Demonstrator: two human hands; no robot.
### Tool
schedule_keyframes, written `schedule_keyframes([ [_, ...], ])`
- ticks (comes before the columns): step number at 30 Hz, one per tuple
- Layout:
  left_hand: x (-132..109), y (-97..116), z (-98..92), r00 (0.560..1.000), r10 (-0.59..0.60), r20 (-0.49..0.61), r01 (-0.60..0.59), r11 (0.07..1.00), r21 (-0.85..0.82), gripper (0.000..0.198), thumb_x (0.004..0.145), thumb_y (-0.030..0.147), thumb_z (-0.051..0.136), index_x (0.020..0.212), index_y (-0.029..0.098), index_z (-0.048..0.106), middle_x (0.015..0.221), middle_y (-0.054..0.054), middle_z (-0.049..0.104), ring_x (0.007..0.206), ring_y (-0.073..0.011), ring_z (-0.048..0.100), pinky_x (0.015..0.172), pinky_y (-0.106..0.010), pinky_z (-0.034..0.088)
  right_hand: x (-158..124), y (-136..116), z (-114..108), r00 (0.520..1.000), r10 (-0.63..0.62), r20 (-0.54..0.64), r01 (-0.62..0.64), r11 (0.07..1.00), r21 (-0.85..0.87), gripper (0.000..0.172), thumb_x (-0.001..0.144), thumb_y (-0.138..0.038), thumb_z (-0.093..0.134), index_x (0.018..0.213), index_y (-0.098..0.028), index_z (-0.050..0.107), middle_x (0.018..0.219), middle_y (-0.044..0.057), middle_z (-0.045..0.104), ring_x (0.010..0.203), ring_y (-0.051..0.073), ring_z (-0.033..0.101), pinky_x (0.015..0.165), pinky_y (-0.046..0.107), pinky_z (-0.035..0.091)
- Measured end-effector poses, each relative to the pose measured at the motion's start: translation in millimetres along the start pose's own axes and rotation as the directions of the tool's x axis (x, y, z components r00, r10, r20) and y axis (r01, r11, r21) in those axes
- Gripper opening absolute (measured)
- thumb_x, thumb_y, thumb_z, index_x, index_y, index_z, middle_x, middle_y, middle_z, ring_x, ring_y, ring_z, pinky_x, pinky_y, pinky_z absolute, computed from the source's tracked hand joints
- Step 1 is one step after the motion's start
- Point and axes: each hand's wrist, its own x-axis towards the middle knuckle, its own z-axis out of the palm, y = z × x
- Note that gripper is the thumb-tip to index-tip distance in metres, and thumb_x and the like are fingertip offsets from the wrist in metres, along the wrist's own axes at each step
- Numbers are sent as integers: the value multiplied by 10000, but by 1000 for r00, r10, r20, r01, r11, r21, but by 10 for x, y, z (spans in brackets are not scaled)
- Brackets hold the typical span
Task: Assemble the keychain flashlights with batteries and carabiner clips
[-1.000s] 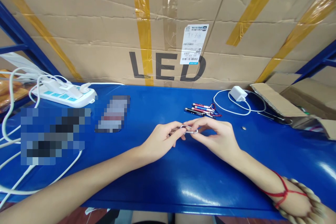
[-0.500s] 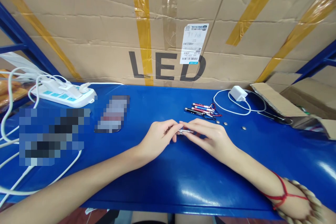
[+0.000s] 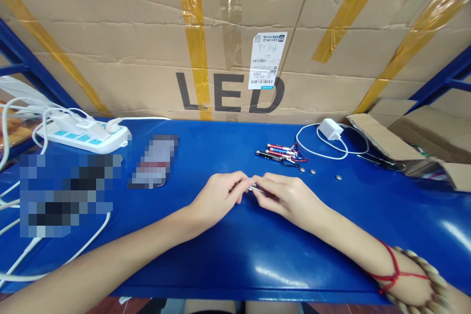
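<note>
My left hand (image 3: 218, 200) and my right hand (image 3: 290, 197) meet at the middle of the blue table. Between their fingertips is a slim silver metal tube (image 3: 254, 188), mostly hidden by the fingers. Both hands are closed in a pinch on it. Just beyond my right hand lie several pen-shaped keychain lights (image 3: 276, 153) in red, blue, silver and black, with clips and cords. Three small round silver button cells (image 3: 312, 172) rest on the table to the right of them.
A white charger (image 3: 330, 129) with a looped cable lies at the back right, by an open cardboard box (image 3: 415, 132). On the left are a phone (image 3: 154, 162), a blurred dark object (image 3: 69, 191), a power strip (image 3: 84, 137) and white cables. A large LED carton (image 3: 147, 49) walls the back.
The fingers of my right hand have shifted slightly on the silver tube, and more of its left end shows. The whole view has moved a little, so everything sits slightly further left.
</note>
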Motion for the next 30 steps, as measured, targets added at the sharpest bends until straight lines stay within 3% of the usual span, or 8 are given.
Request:
schedule_keyframes([
  [3, -13, 28, -3, 1000, -10, -1, 10, 1000, -12, 359, 914, 296, 382, 608, 174, 525, 510, 48, 519, 498, -90, 497, 557, -190, 402, -3, 2, 15, 999, -42, -30, 41, 998, -39, 312, 934, -237, 370, 808, -132, 635, 593, 13, 497, 505, 105, 434, 494, 216, 361],
  [6, -25, 63, 2, 999, -42, -7, 42, 999, -23, 409, 914, 322, 361, 558, 176, 502, 470, 46, 511, 473, -95, 497, 543, -193, 401, -2, 5, -4, 998, -52, -24, 53, 998, 40, 335, 944, -239, 360, 793, -151, 646, 594, 11, 504, 520, 106, 448, 510, 213, 369],
  [11, -19, 83, 14, 998, -39, -49, 38, 999, -23, 388, 909, 332, 361, 579, 177, 493, 511, 37, 522, 500, -103, 508, 531, -196, 392, 14, 6, -76, 999, 28, 39, -34, 987, 160, 238, 919, -291, 441, 979, -155, 627, 746, 35, 551, 652, 127, 519, 583, 221, 429],
  [16, -5, 71, -5, 996, -22, -84, 24, 1000, 15, 373, 912, 329, 362, 589, 179, 475, 528, 42, 506, 504, -100, 500, 533, -199, 379, 0, 27, -63, 997, 32, 64, -44, 980, 196, 257, 917, -261, 441, 1116, -162, 570, 780, 30, 543, 690, 134, 526, 618, 235, 447],
  [24, -15, 50, 12, 999, 40, -15, -37, 987, 157, 330, 913, 287, 337, 644, 185, 500, 600, 29, 541, 562, -117, 524, 573, -217, 384, -3, 58, -63, 994, 18, 107, -48, 956, 289, 156, 883, -240, 508, 847, -150, 631, 667, -14, 492, 580, 96, 465, 548, 216, 384],
  [30, -22, 41, 0, 998, 64, 8, -64, 984, 165, 310, 907, 276, 342, 669, 188, 520, 605, 29, 553, 575, -121, 541, 595, -216, 392, 13, 43, -133, 980, 2, 197, -75, 929, 363, 217, 906, -247, 475, 1037, -158, 622, 706, -5, 504, 581, 91, 470, 572, 212, 395],
])
